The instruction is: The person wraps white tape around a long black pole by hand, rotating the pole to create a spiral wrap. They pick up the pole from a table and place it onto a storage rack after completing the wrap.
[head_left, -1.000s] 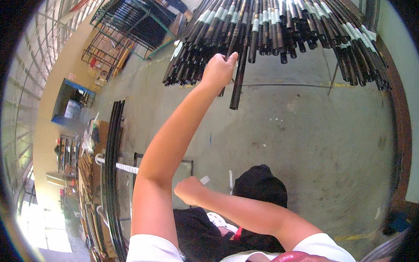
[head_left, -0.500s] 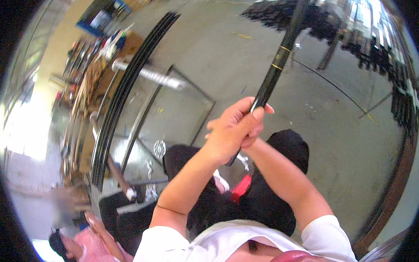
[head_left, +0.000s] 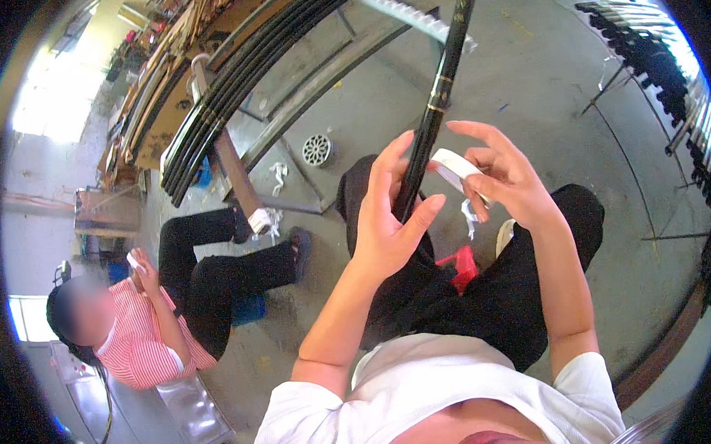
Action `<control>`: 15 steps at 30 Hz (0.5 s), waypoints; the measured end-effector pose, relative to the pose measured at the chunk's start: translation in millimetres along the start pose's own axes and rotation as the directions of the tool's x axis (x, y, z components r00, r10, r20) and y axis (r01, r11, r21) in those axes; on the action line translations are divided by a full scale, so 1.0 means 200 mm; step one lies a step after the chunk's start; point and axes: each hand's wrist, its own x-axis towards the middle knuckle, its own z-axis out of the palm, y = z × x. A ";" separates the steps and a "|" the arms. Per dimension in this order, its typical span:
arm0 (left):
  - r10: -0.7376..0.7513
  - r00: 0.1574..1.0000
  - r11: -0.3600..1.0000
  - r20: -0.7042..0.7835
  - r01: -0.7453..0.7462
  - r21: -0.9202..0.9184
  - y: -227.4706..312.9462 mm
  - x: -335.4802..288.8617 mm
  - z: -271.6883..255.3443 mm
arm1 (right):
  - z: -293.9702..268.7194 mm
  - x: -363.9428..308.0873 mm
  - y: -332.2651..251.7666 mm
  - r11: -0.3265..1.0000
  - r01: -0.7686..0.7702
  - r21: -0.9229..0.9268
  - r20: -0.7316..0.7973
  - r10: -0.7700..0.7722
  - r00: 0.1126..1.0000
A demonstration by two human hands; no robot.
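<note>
Seen from above, a seated person in a white top has a dark pole (head_left: 427, 137) slanting up between their hands, its far end out of view. The left hand (head_left: 383, 230) is open, thumb and fingers spread, the pole lying across it; whether the palm bears its weight, I cannot tell. The right hand (head_left: 514, 177), just right of the pole, pinches a white roll (head_left: 457, 162) close beside it, forefinger raised. The step in hand appears to be bringing roll and pole together; working them against each other would call for a firmer left hold and a free tape end, which I cannot make out. Far left, more poles (head_left: 211, 121) lie on a rack (head_left: 238, 175); near left sits a co-worker (head_left: 144, 331). A pole stack (head_left: 672, 97) stands far right.
</note>
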 end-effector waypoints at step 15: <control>0.096 0.985 0.989 -0.145 -0.078 0.125 -0.01 -0.01 -0.25 | 0.38 0.02 -0.06 0.946 0.080 -0.314 -0.082 -0.111 0.990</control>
